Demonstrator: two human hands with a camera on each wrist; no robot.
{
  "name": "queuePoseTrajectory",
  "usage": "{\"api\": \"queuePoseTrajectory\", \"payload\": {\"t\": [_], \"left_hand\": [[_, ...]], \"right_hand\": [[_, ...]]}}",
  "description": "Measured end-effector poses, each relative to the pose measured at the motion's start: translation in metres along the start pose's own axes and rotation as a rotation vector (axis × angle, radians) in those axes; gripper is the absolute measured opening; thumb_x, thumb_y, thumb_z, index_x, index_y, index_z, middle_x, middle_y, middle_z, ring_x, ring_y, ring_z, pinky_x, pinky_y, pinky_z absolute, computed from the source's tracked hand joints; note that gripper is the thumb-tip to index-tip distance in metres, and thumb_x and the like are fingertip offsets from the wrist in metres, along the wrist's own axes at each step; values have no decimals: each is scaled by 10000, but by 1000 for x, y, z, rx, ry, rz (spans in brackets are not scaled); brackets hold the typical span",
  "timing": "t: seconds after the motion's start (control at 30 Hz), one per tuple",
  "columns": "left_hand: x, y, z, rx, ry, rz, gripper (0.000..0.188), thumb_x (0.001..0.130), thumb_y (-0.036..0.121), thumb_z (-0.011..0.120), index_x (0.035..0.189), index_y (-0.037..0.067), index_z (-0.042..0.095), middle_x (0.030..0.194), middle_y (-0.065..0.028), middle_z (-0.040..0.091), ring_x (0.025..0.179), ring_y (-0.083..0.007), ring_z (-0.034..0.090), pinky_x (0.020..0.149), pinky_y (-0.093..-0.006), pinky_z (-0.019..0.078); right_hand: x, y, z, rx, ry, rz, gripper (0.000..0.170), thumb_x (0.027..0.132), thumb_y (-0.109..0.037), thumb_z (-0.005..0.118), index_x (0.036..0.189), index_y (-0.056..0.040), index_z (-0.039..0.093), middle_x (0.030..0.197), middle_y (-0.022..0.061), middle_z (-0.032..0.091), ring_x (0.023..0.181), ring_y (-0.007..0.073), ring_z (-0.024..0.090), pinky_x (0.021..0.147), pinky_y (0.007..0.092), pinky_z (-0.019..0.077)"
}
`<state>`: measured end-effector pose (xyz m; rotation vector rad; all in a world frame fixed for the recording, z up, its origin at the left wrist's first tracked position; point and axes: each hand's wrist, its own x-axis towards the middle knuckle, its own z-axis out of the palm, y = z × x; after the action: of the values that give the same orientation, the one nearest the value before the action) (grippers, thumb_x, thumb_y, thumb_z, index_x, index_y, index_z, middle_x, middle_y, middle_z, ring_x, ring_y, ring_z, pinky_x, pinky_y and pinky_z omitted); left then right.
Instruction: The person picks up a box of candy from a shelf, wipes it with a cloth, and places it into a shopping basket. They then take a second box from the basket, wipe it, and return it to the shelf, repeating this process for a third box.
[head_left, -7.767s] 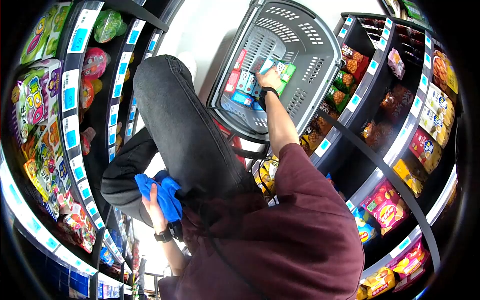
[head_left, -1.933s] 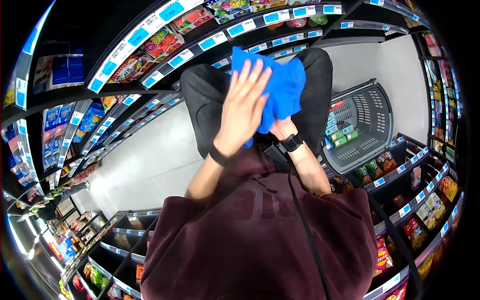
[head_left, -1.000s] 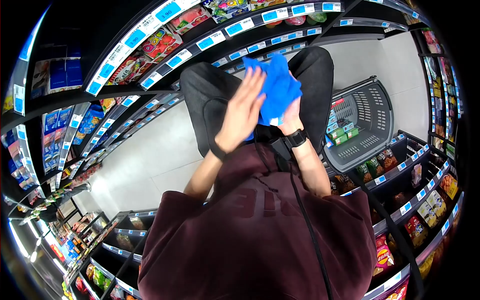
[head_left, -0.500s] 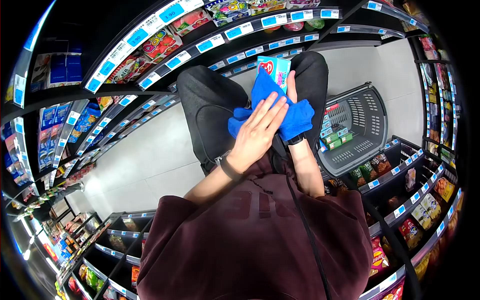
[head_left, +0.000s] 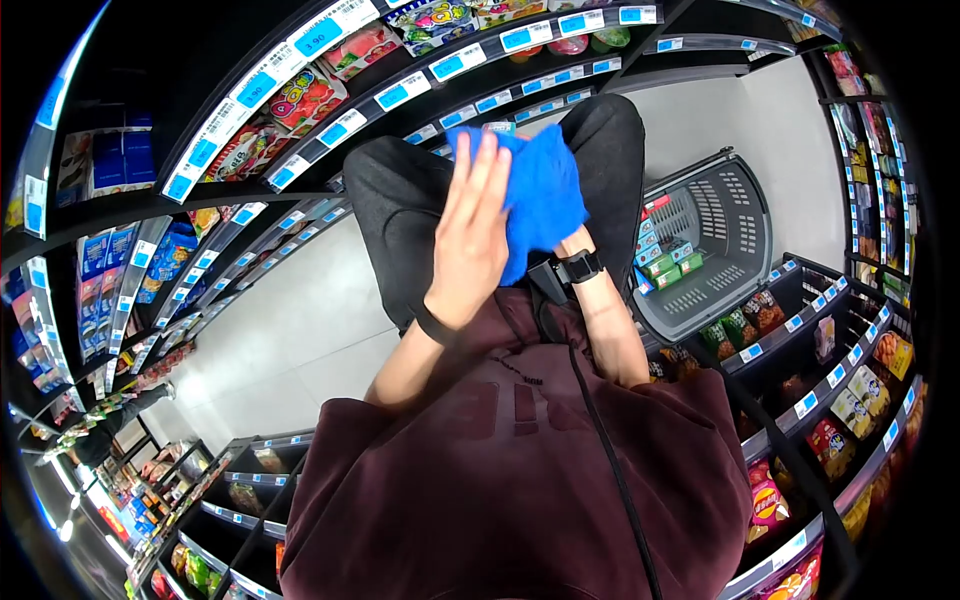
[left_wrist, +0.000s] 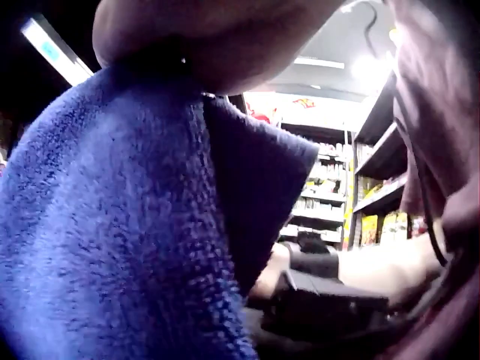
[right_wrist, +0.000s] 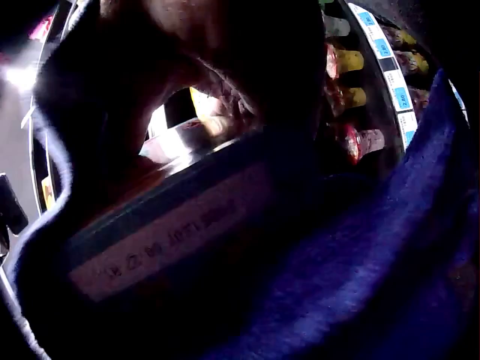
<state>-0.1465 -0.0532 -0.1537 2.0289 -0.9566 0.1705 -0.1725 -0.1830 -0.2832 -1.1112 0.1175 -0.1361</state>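
My left hand (head_left: 470, 235) lies with straight fingers against a blue cloth (head_left: 545, 190), a fuzzy towel that fills much of the left wrist view. Only the heel of my right hand (head_left: 576, 242) shows beneath the cloth in the head view. Under the towel, that hand grips a small box (right_wrist: 161, 240); the right wrist view shows its dark side with a printed date code and fingers bent over its edge. A bit of the box's light-blue end peeks out above my left fingertips. Cloth hides the remainder.
To the right, a grey shopping basket (head_left: 735, 215) on the floor holds several small boxes (head_left: 670, 265), some green, some light blue. Snack shelves (head_left: 460, 65) with price tags run close in front. More shelves (head_left: 800, 390) stand at right. A dark cable (head_left: 610, 460) crosses my shirt.
The box, earlier showing its light-blue face with a red logo, is now mostly covered by the cloth. My left hand has moved up and left over it.
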Motion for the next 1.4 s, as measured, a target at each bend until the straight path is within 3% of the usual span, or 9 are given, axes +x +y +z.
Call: {"api": "queuePoseTrajectory", "payload": {"t": [0.2,0.3,0.4,0.6,0.73,0.8,0.87,1.07,1.4], "left_hand": [[4,-6,3,-91,20,-15,638,812,-195,533,1411,21,493,1486,-230,427,1383,-370,415,1096,-398,404],[-29,-14,8,-74,-101,-22,657,772,-194,574,1394,4,503,1501,-217,408,1391,-364,406,1110,-404,395],[-63,-20,9,-120,-130,-100,655,750,-192,584,1375,-6,516,1494,-204,424,1375,-368,426,1096,-406,410],[-64,-23,-8,-135,-12,-239,565,782,-185,563,1318,-6,577,1442,-214,490,1277,-361,542,1037,-378,469],[-54,-21,-14,-353,-33,-235,411,852,-128,540,1243,-32,622,1338,-211,589,1244,-337,581,1039,-362,456],[-45,-30,-15,-486,15,-236,321,933,-46,510,1238,-30,606,1252,-166,646,1146,-270,635,984,-327,481],[-46,-32,-12,-743,57,-600,291,1022,115,485,1269,-23,554,1232,-123,624,1125,-210,592,997,-318,446],[-37,-50,-12,-1043,-121,-709,531,1057,431,351,1211,-17,593,1117,-107,655,1043,-175,604,940,-302,455],[-41,-41,-29,-943,-46,-617,396,938,218,661,1221,-40,561,1084,-130,686,962,-133,621,831,-270,495]], "right_hand": [[1,-6,5,697,143,154,619,1015,-270,552,1534,-91,266,1490,139,437,1322,250,484,1082,389,437],[6,-6,-3,-114,253,23,664,966,-168,632,1507,-65,261,1422,169,486,1247,254,543,1013,368,493],[-2,-9,3,433,220,-61,738,901,-83,698,1480,-42,242,1359,181,519,1184,256,575,958,351,522],[13,-8,36,27,136,-273,885,786,-99,794,1478,0,250,1337,116,503,1187,203,542,982,339,483],[-2,-15,33,321,125,147,806,811,-71,751,1481,-20,306,1286,107,541,1183,207,547,935,329,503],[-5,-26,27,284,159,105,719,848,-147,719,1464,-16,373,1306,125,557,1202,232,554,963,357,495],[-9,-60,37,627,133,75,659,892,-303,648,1436,-6,424,1357,148,548,1212,261,565,1004,380,477],[-6,-94,33,642,54,-38,884,836,-529,581,1496,-8,308,1468,233,440,1295,352,502,1069,457,421],[-8,-68,50,412,204,76,554,1020,-408,377,1382,7,446,1335,150,584,1161,270,615,1016,408,474]]}}
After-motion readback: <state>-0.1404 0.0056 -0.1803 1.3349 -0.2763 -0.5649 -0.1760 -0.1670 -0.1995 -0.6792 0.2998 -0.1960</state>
